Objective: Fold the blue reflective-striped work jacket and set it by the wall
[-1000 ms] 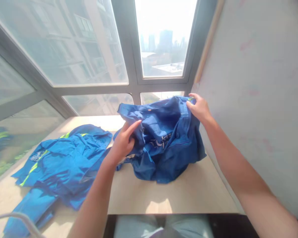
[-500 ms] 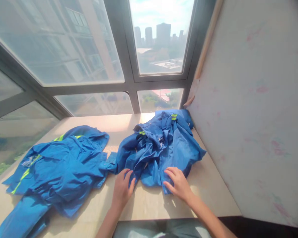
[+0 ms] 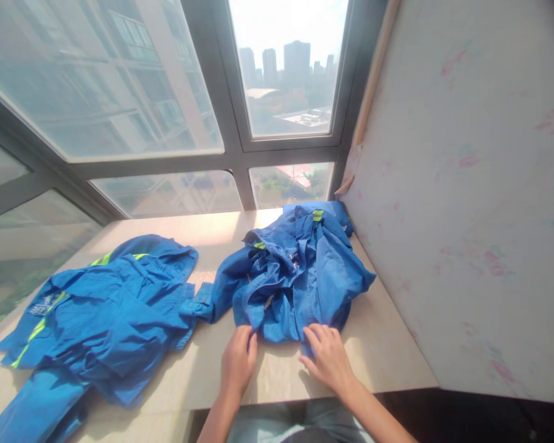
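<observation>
A crumpled blue work jacket (image 3: 323, 264) with small yellow-green reflective patches lies in front of me, its hem toward my body. At the left part of that hem, my left hand (image 3: 239, 360) is closed, thumb and fingers pinching the cloth edge. My right hand (image 3: 329, 357) is at the hem's right part, fingers curled over the cloth and the thumb a little apart below it. Some blue fabric shows between that thumb and the fingers. One sleeve of the jacket stretches left, its cuff touching a second blue jacket (image 3: 115, 314) with reflective stripes.
Both garments lie on a pale wooden tabletop (image 3: 277, 381). Grey-framed windows (image 3: 166, 159) stand behind it. A white wall (image 3: 443, 215) with faint pink flowers borders the right side. The table's front edge is close to my body.
My left hand has moved slightly right and closed on the jacket's hem. The right hand has shifted a little, staying at the hem. The view has turned slightly right.
</observation>
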Demonstrator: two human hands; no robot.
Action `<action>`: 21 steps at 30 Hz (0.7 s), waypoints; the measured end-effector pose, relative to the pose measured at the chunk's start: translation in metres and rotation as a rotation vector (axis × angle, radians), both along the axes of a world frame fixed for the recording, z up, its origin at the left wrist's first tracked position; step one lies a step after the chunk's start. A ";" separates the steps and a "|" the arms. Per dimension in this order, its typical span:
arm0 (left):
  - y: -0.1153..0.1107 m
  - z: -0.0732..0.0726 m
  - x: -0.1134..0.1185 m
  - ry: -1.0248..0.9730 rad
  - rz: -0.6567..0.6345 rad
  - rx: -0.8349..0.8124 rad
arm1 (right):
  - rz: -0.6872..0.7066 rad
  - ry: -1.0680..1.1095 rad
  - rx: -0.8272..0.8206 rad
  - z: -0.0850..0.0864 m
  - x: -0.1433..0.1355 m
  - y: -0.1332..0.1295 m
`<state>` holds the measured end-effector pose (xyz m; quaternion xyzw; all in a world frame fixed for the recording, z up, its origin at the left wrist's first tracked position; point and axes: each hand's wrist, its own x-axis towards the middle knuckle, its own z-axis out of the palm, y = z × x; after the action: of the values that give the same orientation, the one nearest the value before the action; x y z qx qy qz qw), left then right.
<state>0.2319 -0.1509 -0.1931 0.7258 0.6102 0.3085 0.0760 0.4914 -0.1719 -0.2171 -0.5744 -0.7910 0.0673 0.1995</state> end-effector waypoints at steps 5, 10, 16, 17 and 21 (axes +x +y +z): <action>-0.011 0.008 0.004 -0.012 0.005 0.071 | -0.087 0.168 0.013 -0.027 0.005 -0.016; -0.018 0.021 -0.004 0.004 0.056 0.134 | -0.303 0.737 -0.184 -0.023 0.014 -0.005; -0.028 0.052 0.004 -0.068 0.033 0.148 | -0.444 1.681 -0.507 0.024 0.035 0.007; -0.028 0.052 0.010 -0.090 -0.019 0.150 | -0.427 1.763 -0.555 0.028 0.037 0.007; -0.019 0.029 0.045 -0.075 -0.233 0.143 | -0.453 1.775 -0.709 0.020 0.036 0.004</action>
<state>0.2765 -0.1698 -0.1645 0.7832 0.4951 0.3671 0.0821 0.5271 -0.1680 -0.1973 -0.4798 -0.1589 0.6682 0.5459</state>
